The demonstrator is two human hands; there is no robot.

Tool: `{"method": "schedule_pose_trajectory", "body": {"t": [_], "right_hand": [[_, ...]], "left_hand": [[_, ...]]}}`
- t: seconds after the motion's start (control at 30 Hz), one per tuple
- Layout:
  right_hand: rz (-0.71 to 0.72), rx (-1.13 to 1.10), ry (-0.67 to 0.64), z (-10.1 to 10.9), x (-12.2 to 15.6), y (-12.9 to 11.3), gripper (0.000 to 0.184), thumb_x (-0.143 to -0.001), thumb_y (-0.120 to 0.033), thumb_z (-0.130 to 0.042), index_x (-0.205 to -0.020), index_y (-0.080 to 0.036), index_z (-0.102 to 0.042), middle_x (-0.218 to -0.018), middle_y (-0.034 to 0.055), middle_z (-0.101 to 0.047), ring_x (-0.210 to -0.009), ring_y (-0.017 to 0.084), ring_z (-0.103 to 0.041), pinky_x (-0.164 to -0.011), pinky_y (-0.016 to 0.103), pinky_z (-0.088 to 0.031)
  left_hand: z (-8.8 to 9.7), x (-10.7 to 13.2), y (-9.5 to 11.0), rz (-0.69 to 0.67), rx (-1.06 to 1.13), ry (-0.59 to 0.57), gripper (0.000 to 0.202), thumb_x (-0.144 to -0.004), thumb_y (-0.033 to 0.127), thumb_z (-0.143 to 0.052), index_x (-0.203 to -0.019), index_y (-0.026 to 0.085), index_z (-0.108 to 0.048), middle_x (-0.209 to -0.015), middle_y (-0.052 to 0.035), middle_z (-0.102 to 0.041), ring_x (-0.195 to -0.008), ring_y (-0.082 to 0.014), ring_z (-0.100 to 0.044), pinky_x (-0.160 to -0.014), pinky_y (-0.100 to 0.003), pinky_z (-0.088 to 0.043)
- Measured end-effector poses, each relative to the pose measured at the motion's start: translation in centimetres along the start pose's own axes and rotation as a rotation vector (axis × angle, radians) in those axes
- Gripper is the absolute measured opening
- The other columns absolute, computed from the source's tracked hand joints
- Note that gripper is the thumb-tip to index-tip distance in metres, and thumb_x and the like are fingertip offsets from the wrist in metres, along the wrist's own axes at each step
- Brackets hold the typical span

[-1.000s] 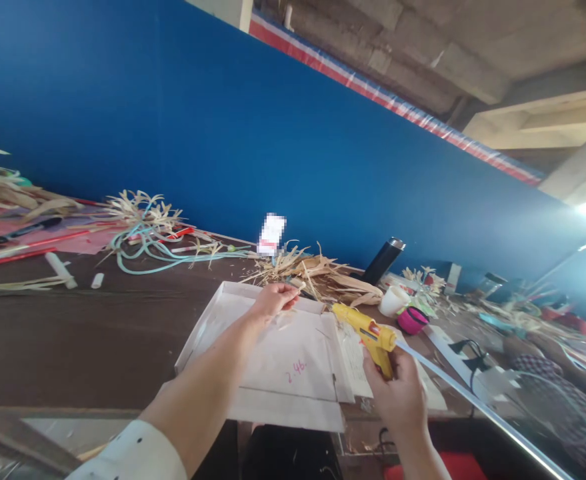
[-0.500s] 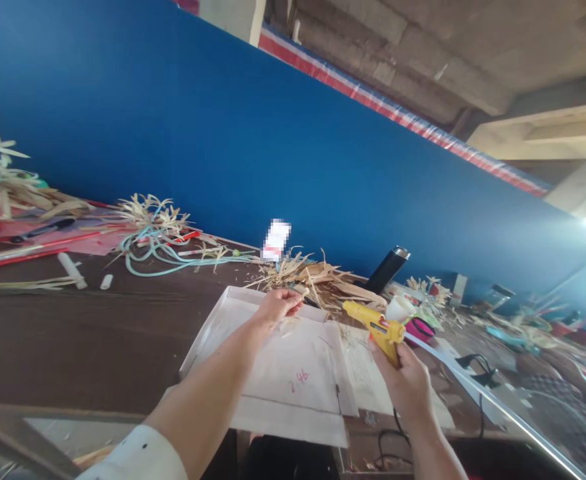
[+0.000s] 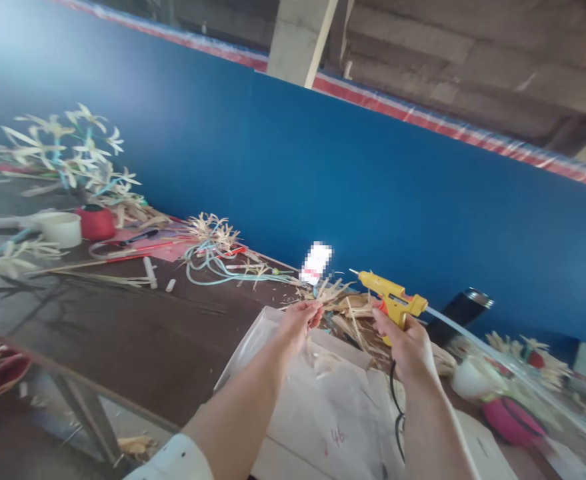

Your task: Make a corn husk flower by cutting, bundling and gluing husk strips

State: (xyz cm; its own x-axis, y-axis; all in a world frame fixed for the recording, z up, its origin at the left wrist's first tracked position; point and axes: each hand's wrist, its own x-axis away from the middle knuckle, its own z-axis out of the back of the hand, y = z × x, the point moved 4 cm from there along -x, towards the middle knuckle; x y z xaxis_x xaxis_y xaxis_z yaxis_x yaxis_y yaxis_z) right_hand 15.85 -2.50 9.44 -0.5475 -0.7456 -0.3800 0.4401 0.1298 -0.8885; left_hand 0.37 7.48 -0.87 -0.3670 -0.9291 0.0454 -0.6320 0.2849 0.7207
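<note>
My right hand (image 3: 407, 343) grips a yellow hot glue gun (image 3: 393, 300), its nozzle pointing up and to the left. A long clear glue stick (image 3: 483, 345) runs out of the gun's rear, and a black cord hangs below. My left hand (image 3: 301, 323) is closed in a pinch over the top of the white cardboard tray (image 3: 293, 417). What its fingertips hold is too small to make out. Right behind that hand lies a heap of dry straw-coloured husk strips (image 3: 345, 300). The glue gun's tip is up and to the right of my left hand, apart from it.
A phone (image 3: 316, 262) leans at the blue partition (image 3: 293, 167). To the right are a black flask (image 3: 460, 313), a white cup (image 3: 473, 379) and a pink round item (image 3: 513, 419). Husk flowers (image 3: 213, 230), blue cords (image 3: 207, 270) and a red container (image 3: 94, 222) lie left.
The view has swung left, bringing more of the table's left side in. My right hand has raised the glue gun and brought it nearer my left hand, which stays pinched.
</note>
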Motion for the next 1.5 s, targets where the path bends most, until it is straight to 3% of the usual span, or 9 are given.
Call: {"method": "schedule_pose_trajectory", "body": {"t": [0.13, 0.27, 0.37, 0.67, 1.0, 1.5], "right_hand": [[-0.058, -0.087, -0.167, -2.9, 1.5, 2.8, 0.041, -0.061, -0.043, -0.073, -0.088, -0.012, -0.069, -0.059, 0.0008, -0.059, -0.056, 0.014, -0.055, -0.055, 0.025, -0.044], [-0.094, -0.113, -0.19, -3.7, 2.6, 5.8, 0.04, -0.06, -0.043, -0.074, -0.084, -0.012, -0.068, -0.061, 0.0021, -0.061, -0.059, 0.017, -0.056, -0.055, 0.026, -0.045], [-0.077, -0.145, -0.214, -3.7, 2.9, 6.6, 0.04, -0.062, -0.044, -0.072, -0.087, -0.013, -0.068, -0.061, 0.0016, -0.061, -0.059, 0.016, -0.056, -0.055, 0.026, -0.044], [-0.121, -0.027, -0.14, -3.2, 3.2, 5.4, 0.036, -0.061, -0.049, -0.071, -0.071, -0.015, -0.063, -0.05, -0.002, -0.054, -0.051, 0.014, -0.051, -0.051, 0.024, -0.039], [-0.166, 0.036, -0.344, -3.1, 3.0, 5.4, 0.034, -0.063, -0.047, -0.07, -0.07, -0.015, -0.061, -0.051, -0.0023, -0.052, -0.052, 0.013, -0.047, -0.05, 0.023, -0.037], [-0.131, 0.145, -0.311, -3.0, 3.1, 4.4, 0.04, -0.064, -0.053, -0.065, -0.07, -0.013, -0.064, -0.049, -0.0001, -0.055, -0.049, 0.015, -0.049, -0.049, 0.024, -0.037]], "left_hand": [[1.1, -0.9, 0.3, -0.07, 0.054, 0.072, 0.031, -0.056, 0.039, -0.073, -0.064, 0.012, -0.059, -0.06, -0.0016, -0.055, -0.054, -0.0063, -0.046, -0.055, -0.021, -0.036], [1.5, -1.3, 0.2, -0.095, 0.045, 0.098, 0.03, -0.057, 0.038, -0.073, -0.064, 0.012, -0.059, -0.059, -0.0015, -0.054, -0.054, -0.0066, -0.045, -0.057, -0.023, -0.036], [1.4, -1.1, 0.3, -0.088, 0.04, 0.101, 0.031, -0.055, 0.037, -0.074, -0.067, 0.012, -0.059, -0.061, -0.0007, -0.055, -0.051, -0.0053, -0.044, -0.06, -0.024, -0.036], [0.8, -0.5, 0.4, -0.143, -0.046, 0.047, 0.035, -0.055, 0.041, -0.073, -0.066, 0.011, -0.058, -0.059, -0.0012, -0.054, -0.051, -0.0057, -0.042, -0.054, -0.022, -0.032], [0.6, -0.1, 0.7, -0.132, -0.067, 0.075, 0.036, -0.054, 0.041, -0.074, -0.063, 0.011, -0.057, -0.057, -0.0003, -0.053, -0.05, -0.005, -0.042, -0.056, -0.022, -0.033], [0.4, -0.1, 0.7, -0.116, -0.045, 0.106, 0.032, -0.054, 0.035, -0.075, -0.068, 0.011, -0.06, -0.06, -0.0016, -0.057, -0.052, -0.0055, -0.046, -0.057, -0.022, -0.035]]}}
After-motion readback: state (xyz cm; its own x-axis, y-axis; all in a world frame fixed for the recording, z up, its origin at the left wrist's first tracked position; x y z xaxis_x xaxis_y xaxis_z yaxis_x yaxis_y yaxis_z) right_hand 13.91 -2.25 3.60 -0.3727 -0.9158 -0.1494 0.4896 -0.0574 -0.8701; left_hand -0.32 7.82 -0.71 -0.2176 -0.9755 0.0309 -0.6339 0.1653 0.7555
